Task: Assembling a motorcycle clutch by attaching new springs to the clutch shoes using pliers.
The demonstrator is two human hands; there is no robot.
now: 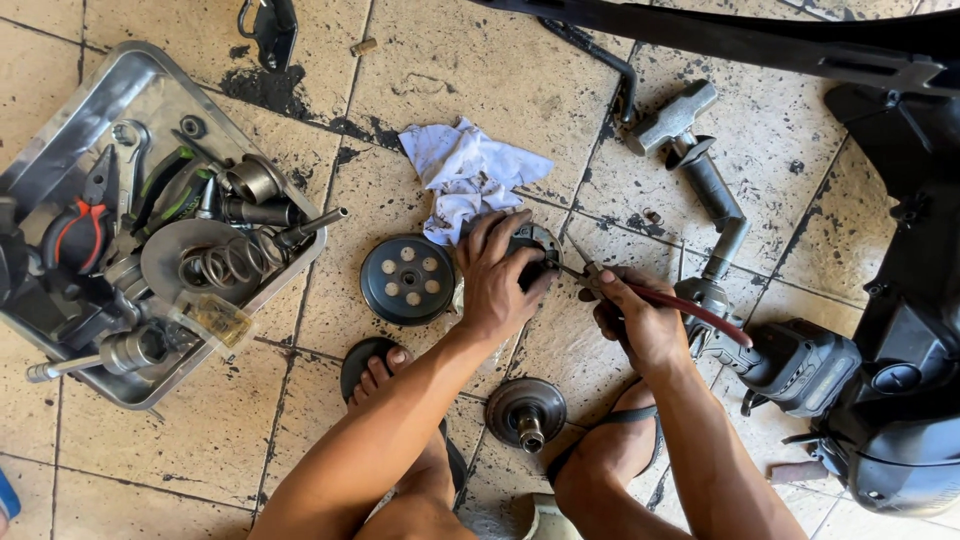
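Left hand (495, 280) clamps half-hidden round part (537, 250); right hand (640, 322) grips red-handled pliers (600, 280).

My pliers (668, 297) have glossy red plastic grips. The tray (60, 150) is shiny metal; the rag (465, 175) is crumpled cloth.

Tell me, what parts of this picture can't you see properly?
- Round part on the floor under the left hand: head view, the palm covers most of it.
- Tips of the red-handled pliers in the right hand: too small to show what they grip.
- Metal tray: its left side is cut off by the frame's edge.
- Black scooter body: runs off the right and top edges.
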